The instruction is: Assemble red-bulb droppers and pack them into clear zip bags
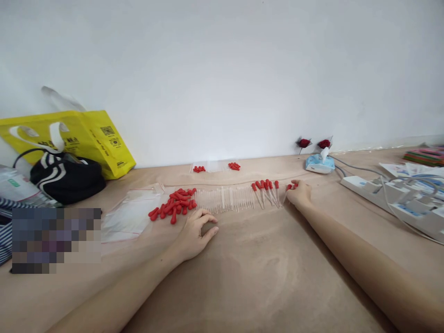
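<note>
My left hand (pixel 197 233) rests on the table just below a row of clear glass tubes (pixel 225 200), its thumb and fingers apart and nothing between them. To its upper left lies a pile of red rubber bulbs (pixel 175 203). At the right end of the row, several droppers with red bulbs on top (pixel 266 185) lie side by side. My right hand (pixel 299 192) is beside them, its fingers closed on a dropper's red bulb (pixel 289 187); the clear tube points down to the left.
Clear zip bags (pixel 130 215) lie left of the pile. A yellow bag (pixel 69 134) and black pouch (pixel 69 178) stand at far left. Blue tissue pack (pixel 319 163), two dark red roses (pixel 325 144) and white power strips (pixel 391 199) are at right. Small red bulbs (pixel 234 166) lie near the wall.
</note>
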Motion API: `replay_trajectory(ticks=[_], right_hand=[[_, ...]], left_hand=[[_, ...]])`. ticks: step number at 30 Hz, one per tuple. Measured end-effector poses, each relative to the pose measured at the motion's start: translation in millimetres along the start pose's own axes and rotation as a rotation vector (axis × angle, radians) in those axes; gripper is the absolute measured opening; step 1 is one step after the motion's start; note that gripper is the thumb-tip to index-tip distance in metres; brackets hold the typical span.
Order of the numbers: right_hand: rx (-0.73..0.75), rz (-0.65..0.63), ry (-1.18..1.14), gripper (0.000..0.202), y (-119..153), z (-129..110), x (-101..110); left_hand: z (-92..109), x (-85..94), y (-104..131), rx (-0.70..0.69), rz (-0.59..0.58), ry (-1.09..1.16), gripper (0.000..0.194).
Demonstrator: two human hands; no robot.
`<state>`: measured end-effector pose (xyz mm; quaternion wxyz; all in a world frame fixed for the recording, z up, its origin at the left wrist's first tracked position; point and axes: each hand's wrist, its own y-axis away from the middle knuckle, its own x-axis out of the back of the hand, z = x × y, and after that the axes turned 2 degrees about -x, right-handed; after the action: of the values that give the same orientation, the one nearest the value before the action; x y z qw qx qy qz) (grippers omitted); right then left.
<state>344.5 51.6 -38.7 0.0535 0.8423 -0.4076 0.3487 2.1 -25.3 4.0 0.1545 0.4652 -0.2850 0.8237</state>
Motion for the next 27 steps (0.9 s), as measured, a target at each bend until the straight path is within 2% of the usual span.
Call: replay_trajectory(ticks=[5,10,16,22,27], right_hand=[[-0.025,-0.02,0.025,0.047,-4,4,5],[0.055,-0.083,0.007,0.039,-7,4,4],[0.075,-0.077,0.061,0.04,-6,-2,6],[0.16,-0.174,0.023,0.041,-3,-3,6],[0.243,-0.239,-0.018,0.034,4,-8,0]], left_hand=[[0,-0.3,1,-0.01,0.006,0.004,0.013],[2,0.9,0,0.0,-0.007,0.003,0.013],[3,1.8,0,-0.01,0.003,0.009,0.012],[2,1.0,1,0.008,-0.008,-0.001,0.012],[0,0.4,1,-0.003,-0.008,0.001,0.013]])
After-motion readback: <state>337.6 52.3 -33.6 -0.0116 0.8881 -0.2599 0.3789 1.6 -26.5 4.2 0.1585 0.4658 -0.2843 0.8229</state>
